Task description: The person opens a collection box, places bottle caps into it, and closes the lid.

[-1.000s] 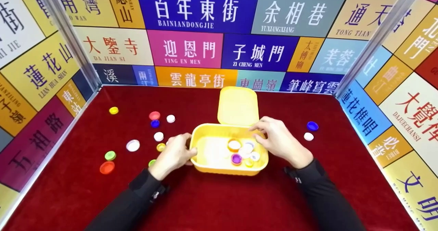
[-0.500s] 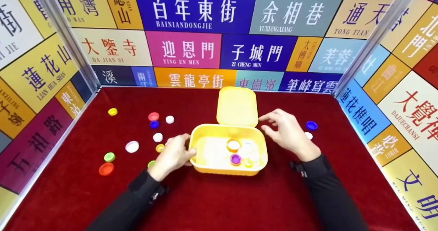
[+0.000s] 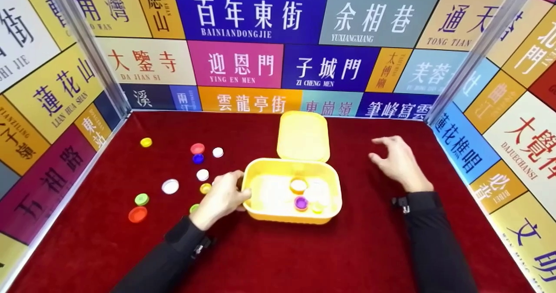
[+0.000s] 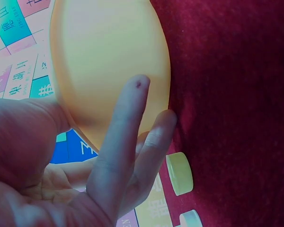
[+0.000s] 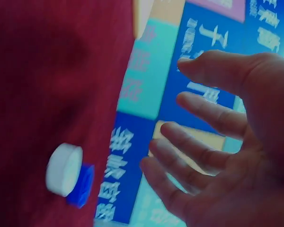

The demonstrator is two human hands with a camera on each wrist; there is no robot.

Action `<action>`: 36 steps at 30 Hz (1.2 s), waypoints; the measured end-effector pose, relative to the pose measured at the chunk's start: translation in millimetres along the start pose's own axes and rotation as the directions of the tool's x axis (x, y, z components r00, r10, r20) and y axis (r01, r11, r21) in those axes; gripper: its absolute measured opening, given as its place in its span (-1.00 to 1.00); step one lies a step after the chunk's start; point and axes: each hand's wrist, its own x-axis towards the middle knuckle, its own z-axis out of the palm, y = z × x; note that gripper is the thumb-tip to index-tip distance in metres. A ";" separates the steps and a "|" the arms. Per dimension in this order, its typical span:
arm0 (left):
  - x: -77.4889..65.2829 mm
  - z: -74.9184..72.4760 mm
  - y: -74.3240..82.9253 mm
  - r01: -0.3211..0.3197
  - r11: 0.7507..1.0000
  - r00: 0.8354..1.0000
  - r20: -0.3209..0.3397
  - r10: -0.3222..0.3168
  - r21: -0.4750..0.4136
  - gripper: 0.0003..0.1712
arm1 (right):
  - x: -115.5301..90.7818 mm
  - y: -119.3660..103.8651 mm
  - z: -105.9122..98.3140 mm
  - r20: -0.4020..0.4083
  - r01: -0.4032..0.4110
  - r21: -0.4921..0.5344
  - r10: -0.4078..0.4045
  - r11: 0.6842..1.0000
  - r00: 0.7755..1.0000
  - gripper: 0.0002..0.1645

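Note:
A yellow plastic box stands on the dark red cloth, and its contents include a purple cap and an orange-rimmed cap. Glare washes out the other caps inside. My left hand grips the box's left end, thumb at the rim and fingertips against the outer wall. Over the table's right side, my right hand is held with spread, slightly bent fingers and nothing in it. Beyond its fingers, the right wrist view has a white cap and a blue cap; the hand hides both from the head view.
A yellow lid lies behind the box. Left of the box are scattered caps, including a red cap, a large white cap, an orange-red cap and a green cap. Printed panels border the table.
My right hand has moved from above the box's right rim out to the right, over the spot where the blue and white caps lie. The left hand keeps its grip on the box.

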 end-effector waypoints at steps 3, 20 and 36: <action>0.1 0.7 -0.1 0.002 1.000 1.000 0.005 -0.001 -0.021 -0.60 | -1.1 19.8 -1.9 0.052 -0.078 -0.011 0.078 0.997 0.996 -0.25; -1.3 2.1 0.6 -0.011 1.000 1.000 0.012 0.011 -0.020 -0.58 | -10.3 50.4 4.5 0.161 -0.159 -0.103 0.174 0.982 0.971 -0.39; -0.2 -0.6 -0.2 -0.012 1.000 1.000 0.009 0.012 -0.019 -0.57 | -3.4 32.3 4.1 0.077 -0.061 -0.097 0.068 0.993 0.995 -0.63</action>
